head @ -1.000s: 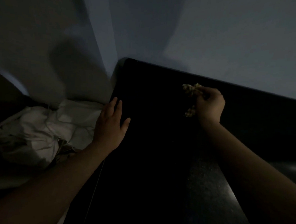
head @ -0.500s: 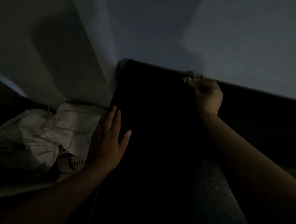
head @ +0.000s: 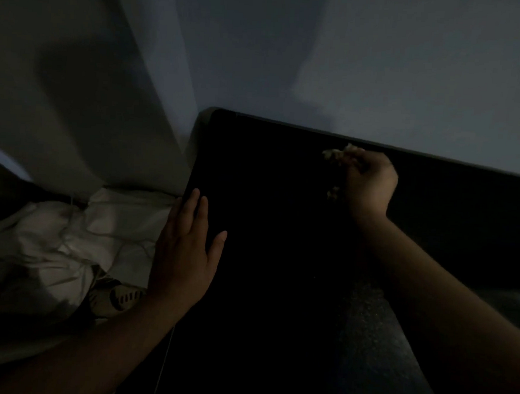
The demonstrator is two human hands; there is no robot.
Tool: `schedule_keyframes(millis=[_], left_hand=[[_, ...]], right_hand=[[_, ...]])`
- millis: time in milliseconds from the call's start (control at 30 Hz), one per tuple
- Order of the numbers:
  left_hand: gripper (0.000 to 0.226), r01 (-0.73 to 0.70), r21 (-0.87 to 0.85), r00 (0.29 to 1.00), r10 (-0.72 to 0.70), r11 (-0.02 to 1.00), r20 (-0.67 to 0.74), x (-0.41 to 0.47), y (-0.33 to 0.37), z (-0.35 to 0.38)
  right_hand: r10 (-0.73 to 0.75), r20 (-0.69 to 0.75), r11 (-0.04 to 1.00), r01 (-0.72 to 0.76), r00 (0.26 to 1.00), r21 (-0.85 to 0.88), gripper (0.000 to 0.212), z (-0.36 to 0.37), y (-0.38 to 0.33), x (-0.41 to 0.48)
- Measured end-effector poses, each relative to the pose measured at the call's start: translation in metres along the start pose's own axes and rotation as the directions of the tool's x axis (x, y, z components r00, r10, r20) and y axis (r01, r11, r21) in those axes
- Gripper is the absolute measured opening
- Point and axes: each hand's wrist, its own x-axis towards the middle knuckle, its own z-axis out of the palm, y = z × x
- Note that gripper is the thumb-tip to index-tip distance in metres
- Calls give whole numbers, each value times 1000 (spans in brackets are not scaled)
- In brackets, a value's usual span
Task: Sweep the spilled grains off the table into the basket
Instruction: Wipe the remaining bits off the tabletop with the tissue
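Right grip (head: 370,185) was curled round a pale cloth (head: 334,155) at the desk's (head: 277,289) far edge; left grip (head: 185,253) lay flat and empty on its left edge. Grains and basket were indiscernible in the dark; the stroke was best drawn low and unbroken toward the left grip

Lays left hand (head: 185,253) flat, palm down, fingers straight, thumb splayed out. Holds right arm stretched forward, wrist bent, right hand (head: 370,185) curled into a fist, gripping pale rag (head: 336,155) in the fingers.
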Motion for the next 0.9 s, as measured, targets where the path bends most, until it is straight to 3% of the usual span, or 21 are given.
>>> schedule_keyframes(millis=[67,133,300,400,500,600,733,900], left_hand=[[70,4,6,1000,-4,1000,1,0,0,0],[72,9,-4,1000,-9,1000,12,-1,1,0],[75,10,-19,1000,-10,1000,14,-2,3,-1],[75,14,-7,1000,-14,1000,11,-2,4,-2],[75,0,-3,1000,0,1000,10,-1,1,0],[75,-8,-9,1000,8,1000,3,-1,0,0],[77,-16,-12,1000,16,1000,7,-1,2,-3],[66,-4,-19,1000,4,1000,24,-2,4,-4]], right_hand=[[-103,16,980,104,995,-171,18,7,7,2],[-153,95,968,168,984,-187,19,7,10,-13],[-231,280,966,253,932,-45,21,-16,15,-68],[-137,358,989,106,924,104,17,-31,8,-92],[-26,245,983,-20,969,181,19,-44,1,-82],[3,77,996,-9,997,85,15,-42,9,-58],[-82,107,995,76,991,57,28,-28,19,-80],[-160,322,985,131,933,111,36,-48,31,-151]])
